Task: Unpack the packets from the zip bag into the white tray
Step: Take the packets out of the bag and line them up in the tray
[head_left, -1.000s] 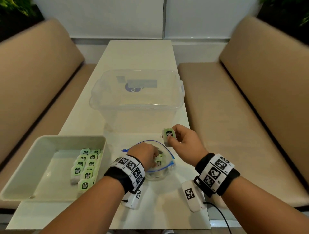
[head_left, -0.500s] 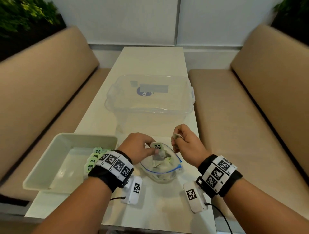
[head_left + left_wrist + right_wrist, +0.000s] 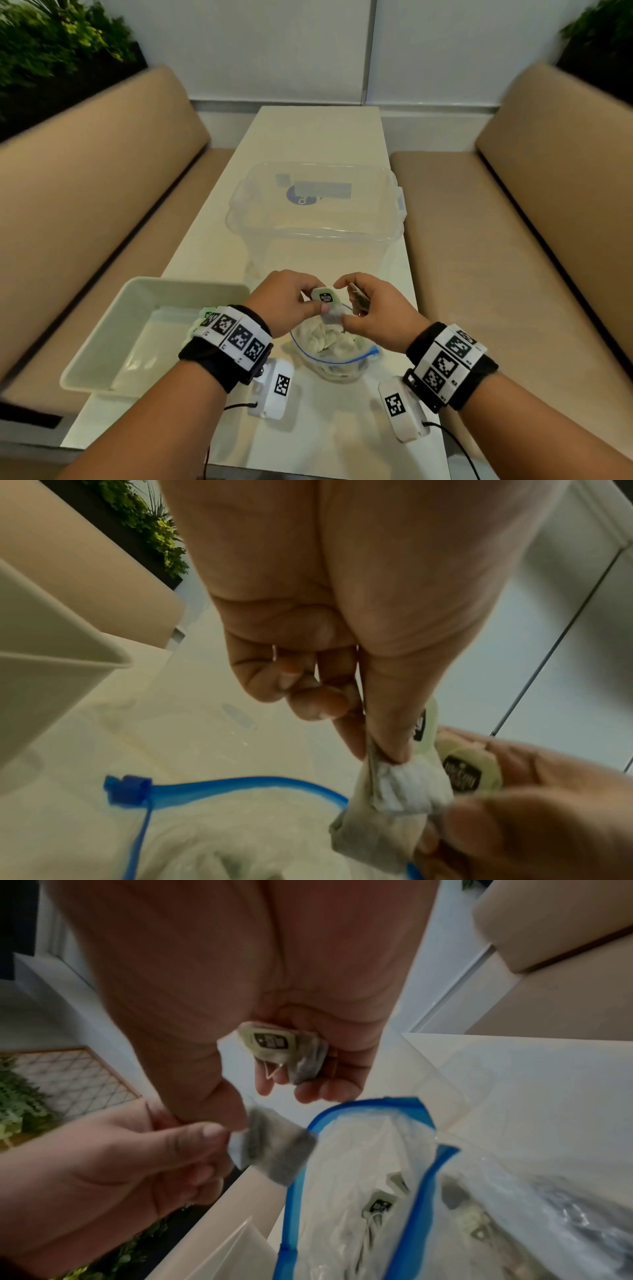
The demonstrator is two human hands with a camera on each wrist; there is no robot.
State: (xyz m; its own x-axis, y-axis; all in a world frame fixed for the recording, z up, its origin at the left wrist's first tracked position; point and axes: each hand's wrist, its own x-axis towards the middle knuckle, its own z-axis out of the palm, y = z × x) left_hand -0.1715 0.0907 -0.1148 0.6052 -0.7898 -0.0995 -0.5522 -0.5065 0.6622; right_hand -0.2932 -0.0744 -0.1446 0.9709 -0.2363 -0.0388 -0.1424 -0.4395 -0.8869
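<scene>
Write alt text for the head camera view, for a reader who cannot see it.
Both hands pinch one tea-bag packet above an open blue-rimmed zip bag of more packets; the right hand also holds a second packet, beside the left hand. A white tray sits to the left, a clear tub beyond, on a pale table.

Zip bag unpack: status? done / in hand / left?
Done: some packets already lie in the white tray, mostly hidden behind the left wrist.
In hand: the left hand pinches one packet over the zip bag, and the right hand's thumb touches it; the right palm also cups a second packet.
Left: more packets remain inside the open bag; count unclear.
</scene>
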